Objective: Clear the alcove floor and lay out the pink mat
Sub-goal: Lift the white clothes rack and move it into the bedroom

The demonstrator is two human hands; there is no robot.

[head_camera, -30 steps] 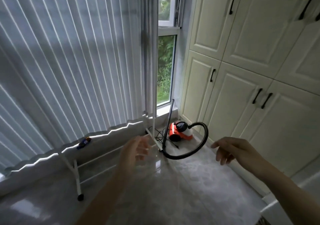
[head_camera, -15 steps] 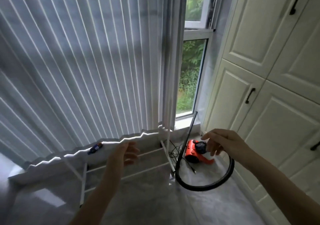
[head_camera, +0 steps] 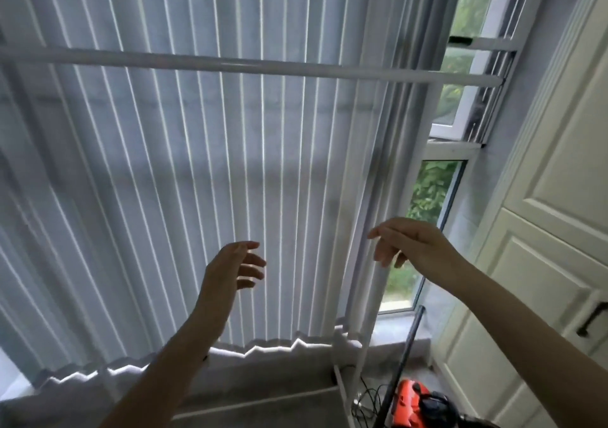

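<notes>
A: Where are the hands?

B: Both are raised in front of the vertical blinds (head_camera: 197, 164); the left hand (head_camera: 230, 269) has its fingers loosely spread and holds nothing; the right hand (head_camera: 411, 243) reaches out palm down, fingers relaxed, also holding nothing; it is near the white upright post (head_camera: 378, 263) of the clothes rack, though I cannot tell whether it touches it.

A: And the rack itself?

B: Its horizontal rail (head_camera: 263, 65) runs across above both hands; the post goes down to the floor (head_camera: 263, 408) at the lower right.

A: The pink mat?

B: It is not in view; on the floor I see only the orange vacuum cleaner (head_camera: 411, 401) in the corner, with a dark tube (head_camera: 408, 345) leaning up beside it and thin cables just left of it; cream cabinet doors (head_camera: 543, 263) stand to the right.
</notes>
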